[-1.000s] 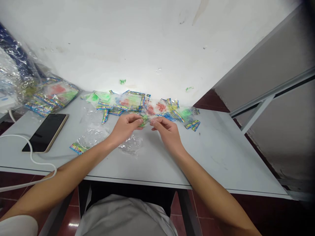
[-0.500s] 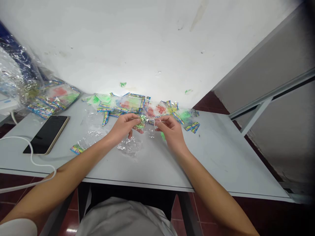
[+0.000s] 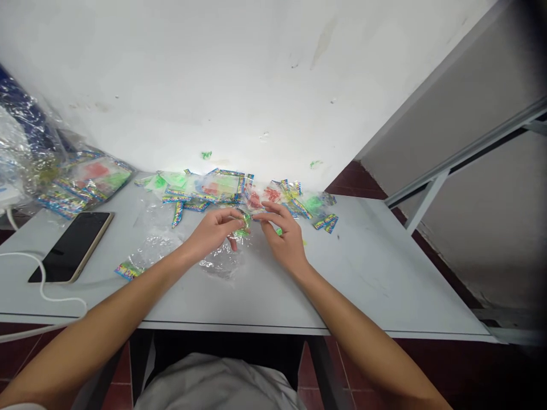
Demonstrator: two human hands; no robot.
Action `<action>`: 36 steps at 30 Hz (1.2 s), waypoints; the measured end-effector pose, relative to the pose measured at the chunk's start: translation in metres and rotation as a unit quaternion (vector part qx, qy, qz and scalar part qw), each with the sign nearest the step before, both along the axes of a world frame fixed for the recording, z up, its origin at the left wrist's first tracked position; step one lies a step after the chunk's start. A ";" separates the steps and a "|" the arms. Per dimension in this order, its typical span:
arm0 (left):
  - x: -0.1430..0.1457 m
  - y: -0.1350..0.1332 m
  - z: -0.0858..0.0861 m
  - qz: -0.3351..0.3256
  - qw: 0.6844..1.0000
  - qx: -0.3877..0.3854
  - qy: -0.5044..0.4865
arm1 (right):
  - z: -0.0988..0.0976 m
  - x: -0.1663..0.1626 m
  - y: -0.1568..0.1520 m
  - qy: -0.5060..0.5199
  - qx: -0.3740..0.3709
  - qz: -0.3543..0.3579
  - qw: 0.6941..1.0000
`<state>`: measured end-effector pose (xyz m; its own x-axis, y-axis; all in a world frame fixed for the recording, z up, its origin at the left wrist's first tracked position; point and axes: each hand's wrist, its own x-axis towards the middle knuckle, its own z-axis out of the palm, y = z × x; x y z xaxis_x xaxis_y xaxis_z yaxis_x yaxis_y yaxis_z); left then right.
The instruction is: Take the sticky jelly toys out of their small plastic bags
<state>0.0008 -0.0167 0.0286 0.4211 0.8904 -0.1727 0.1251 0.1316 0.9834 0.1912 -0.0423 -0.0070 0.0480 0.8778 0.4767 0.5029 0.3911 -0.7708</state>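
My left hand is closed, pinching a small clear plastic packet with bright green bits inside between thumb and fingers. Just right of it is my right hand, its fingers stretched out and slightly apart. Its fingertips are at the packet's edge; whether they touch it I cannot tell. Beneath the left hand lies crumpled clear film. Past both hands, flat packets with patterned blue-and-yellow strips line the wall, among them one with red pieces and one with green pieces.
A black-screened phone lies at the left, with a white cable curving near my left forearm. Clear wrappers rest beside that arm. A bulky plastic bag stands at far left. The white wall borders the table's back.
My right hand has let go of the clear film it pinched and its fingers have straightened. The left hand still holds the green packet. The view has shifted slightly.
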 end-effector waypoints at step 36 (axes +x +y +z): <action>0.001 0.001 -0.007 0.009 0.999 -0.006 -0.032 | -0.001 -0.004 -0.001 -0.068 0.037 0.005 0.997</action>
<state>0.0020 -0.0153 0.0212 0.4162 0.8957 -0.1563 0.0602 0.1444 0.9877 0.1873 -0.0435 -0.0077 -0.0304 0.8402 0.5415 0.5967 0.4499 -0.6645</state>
